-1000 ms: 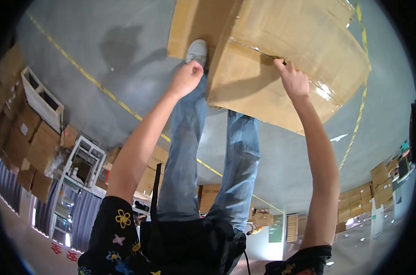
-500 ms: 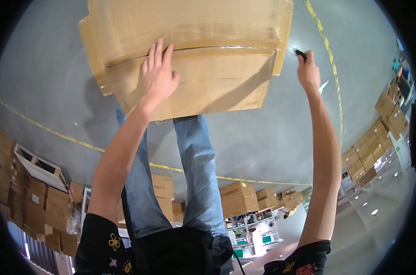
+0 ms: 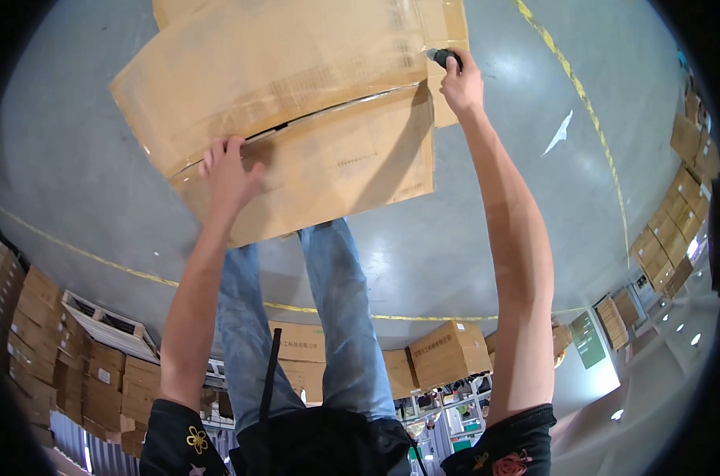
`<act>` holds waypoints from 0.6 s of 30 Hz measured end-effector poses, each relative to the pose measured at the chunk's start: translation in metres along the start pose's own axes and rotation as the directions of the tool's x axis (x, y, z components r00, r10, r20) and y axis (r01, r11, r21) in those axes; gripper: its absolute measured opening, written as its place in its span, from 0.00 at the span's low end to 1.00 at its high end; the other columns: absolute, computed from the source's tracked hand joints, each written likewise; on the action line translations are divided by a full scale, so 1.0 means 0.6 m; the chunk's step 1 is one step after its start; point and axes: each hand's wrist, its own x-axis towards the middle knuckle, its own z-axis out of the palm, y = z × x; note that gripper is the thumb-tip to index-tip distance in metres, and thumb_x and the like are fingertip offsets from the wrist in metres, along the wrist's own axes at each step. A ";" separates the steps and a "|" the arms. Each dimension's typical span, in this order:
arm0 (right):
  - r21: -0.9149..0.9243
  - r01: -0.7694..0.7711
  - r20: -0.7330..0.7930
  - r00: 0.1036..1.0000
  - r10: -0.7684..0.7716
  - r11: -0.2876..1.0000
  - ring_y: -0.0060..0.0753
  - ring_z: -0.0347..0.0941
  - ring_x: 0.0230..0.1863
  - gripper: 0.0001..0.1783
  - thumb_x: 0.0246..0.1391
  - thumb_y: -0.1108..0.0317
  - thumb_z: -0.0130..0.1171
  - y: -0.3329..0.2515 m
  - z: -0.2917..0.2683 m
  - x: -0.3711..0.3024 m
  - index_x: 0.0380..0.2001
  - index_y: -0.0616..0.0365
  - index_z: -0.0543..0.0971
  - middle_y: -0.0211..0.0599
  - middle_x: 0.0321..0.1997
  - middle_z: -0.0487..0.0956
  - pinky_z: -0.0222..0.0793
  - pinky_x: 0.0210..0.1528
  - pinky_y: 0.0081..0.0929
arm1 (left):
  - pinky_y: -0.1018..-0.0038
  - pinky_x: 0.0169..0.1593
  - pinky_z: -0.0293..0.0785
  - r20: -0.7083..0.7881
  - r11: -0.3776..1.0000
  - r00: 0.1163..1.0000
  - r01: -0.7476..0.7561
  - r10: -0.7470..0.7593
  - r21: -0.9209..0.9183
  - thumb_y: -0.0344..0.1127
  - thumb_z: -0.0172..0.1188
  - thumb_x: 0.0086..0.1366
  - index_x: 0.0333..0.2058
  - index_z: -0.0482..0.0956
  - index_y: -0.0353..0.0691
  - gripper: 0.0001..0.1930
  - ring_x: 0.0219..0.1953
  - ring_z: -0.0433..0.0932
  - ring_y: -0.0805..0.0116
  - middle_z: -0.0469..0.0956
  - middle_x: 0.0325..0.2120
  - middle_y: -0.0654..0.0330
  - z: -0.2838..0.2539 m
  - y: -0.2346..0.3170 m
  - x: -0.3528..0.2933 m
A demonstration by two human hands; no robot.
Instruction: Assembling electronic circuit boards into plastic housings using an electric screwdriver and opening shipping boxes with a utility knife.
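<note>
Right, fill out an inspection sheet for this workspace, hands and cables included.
Surface: grey floor, marked with yellow tape.
Job's things: large cardboard box, its seam partly gaping; dark-handled cutter.
Clutter: white scrap on the floor, right of the box.
Hands: left hand open, fingertips at the seam; right hand closed around the cutter, near the box's right side.
Cables: thin black cord by the waist; its ends are unclear.
Surroundings: stacked cartons to left and right.

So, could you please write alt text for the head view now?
A person's right hand holds a black utility knife at the right side of a cardboard box; the left hand is at its partly open seam. Yellow tape marks the grey floor, with stacked cartons around.
</note>
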 end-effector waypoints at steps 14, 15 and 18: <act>0.091 0.262 0.305 0.911 -0.277 0.961 0.32 0.71 0.32 0.13 0.62 0.68 0.43 0.021 -0.025 -0.019 0.47 0.59 0.71 0.41 0.32 0.74 0.68 0.37 0.28 | 0.63 0.50 0.60 0.134 0.989 0.990 -0.023 0.043 -0.143 0.41 0.58 0.50 0.40 0.74 0.44 0.17 0.44 0.71 0.59 0.75 0.35 0.57 -0.004 -0.030 -0.011; 0.092 0.252 0.306 0.913 -0.269 0.963 0.32 0.71 0.32 0.13 0.62 0.68 0.43 0.026 -0.022 -0.026 0.47 0.59 0.71 0.41 0.32 0.74 0.68 0.37 0.28 | 0.63 0.49 0.61 0.119 0.979 0.989 -0.060 0.084 -0.194 0.42 0.59 0.50 0.40 0.74 0.44 0.18 0.44 0.71 0.59 0.75 0.35 0.57 -0.009 -0.033 -0.008; 0.095 0.337 0.267 0.898 -0.350 0.937 0.53 0.70 0.42 0.12 0.59 0.73 0.43 0.071 -0.022 -0.068 0.44 0.59 0.71 0.48 0.40 0.76 0.66 0.43 0.35 | 0.63 0.47 0.63 0.197 0.981 0.974 -0.073 0.109 -0.181 0.44 0.61 0.50 0.41 0.75 0.43 0.20 0.42 0.72 0.59 0.75 0.35 0.57 -0.018 -0.033 -0.008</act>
